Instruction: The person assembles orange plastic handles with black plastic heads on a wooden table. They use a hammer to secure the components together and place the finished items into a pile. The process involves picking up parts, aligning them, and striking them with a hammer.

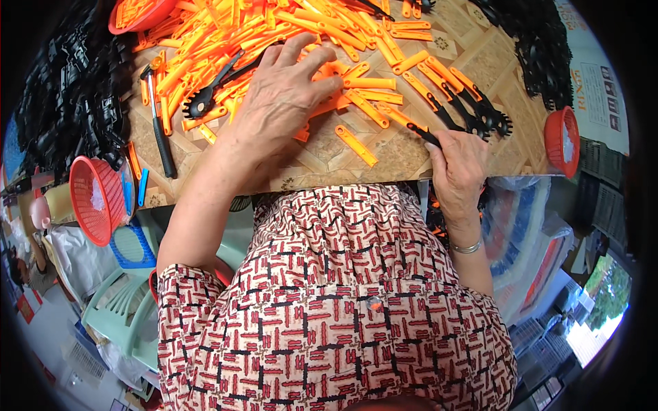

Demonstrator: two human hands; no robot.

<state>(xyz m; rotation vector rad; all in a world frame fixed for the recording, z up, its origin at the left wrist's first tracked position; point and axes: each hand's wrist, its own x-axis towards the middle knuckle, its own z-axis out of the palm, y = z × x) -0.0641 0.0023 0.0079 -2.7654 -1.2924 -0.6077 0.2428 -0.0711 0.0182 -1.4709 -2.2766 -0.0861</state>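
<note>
While the left hand point(284, 96) lies flat with fingers spread over the heap of orange plastic strips point(288, 34) at the far middle of the wooden table point(322, 161), its fingertips rest on a few of them. At the near right edge, the right hand point(458, 168) pinches the black end of an orange-handled comb tool point(428, 116) between thumb and fingers. Just right of it lie more finished black comb tools point(480, 113). A red basket point(96, 198) sits at the near left, a smaller red bowl point(562, 140) at the right, and piles of black parts point(68, 89) fill the far left.
</note>
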